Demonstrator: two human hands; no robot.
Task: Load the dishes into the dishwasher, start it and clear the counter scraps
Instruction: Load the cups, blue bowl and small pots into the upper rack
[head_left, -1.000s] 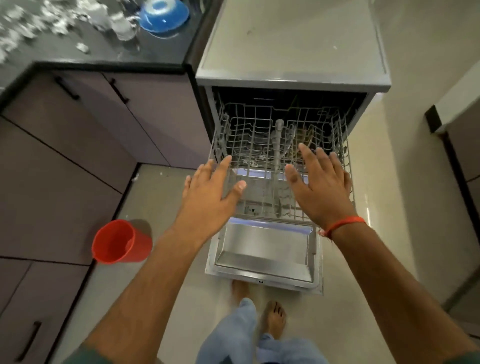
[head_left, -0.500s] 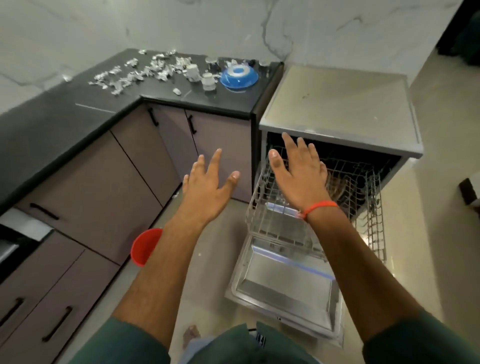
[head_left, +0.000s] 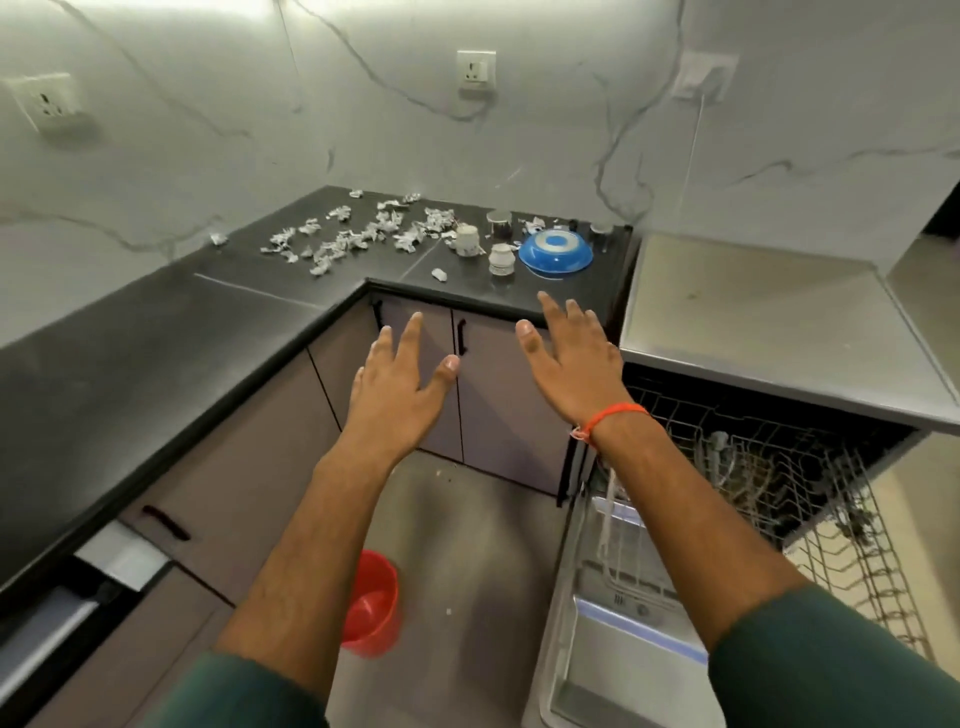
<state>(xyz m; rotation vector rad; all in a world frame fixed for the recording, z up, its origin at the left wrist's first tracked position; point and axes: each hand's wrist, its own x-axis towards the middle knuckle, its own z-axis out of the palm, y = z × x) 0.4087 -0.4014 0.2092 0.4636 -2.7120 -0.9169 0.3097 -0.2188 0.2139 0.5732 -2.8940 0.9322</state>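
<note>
Beyond both hands (head_left: 483, 374), dishes (head_left: 555, 254) crowd counter (head_left: 156, 332).

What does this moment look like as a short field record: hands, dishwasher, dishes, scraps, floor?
left hand: open, fingers spread, holds nothing, raised in front of the cabinet doors
right hand: open, holds nothing, reaching toward the counter edge; orange wrist thread
dishwasher: door down, wire rack pulled out
dishes: blue bowl upside down and two white cups on the black counter
scraps: crumpled paper bits scattered near the back wall
floor: red bucket
</note>
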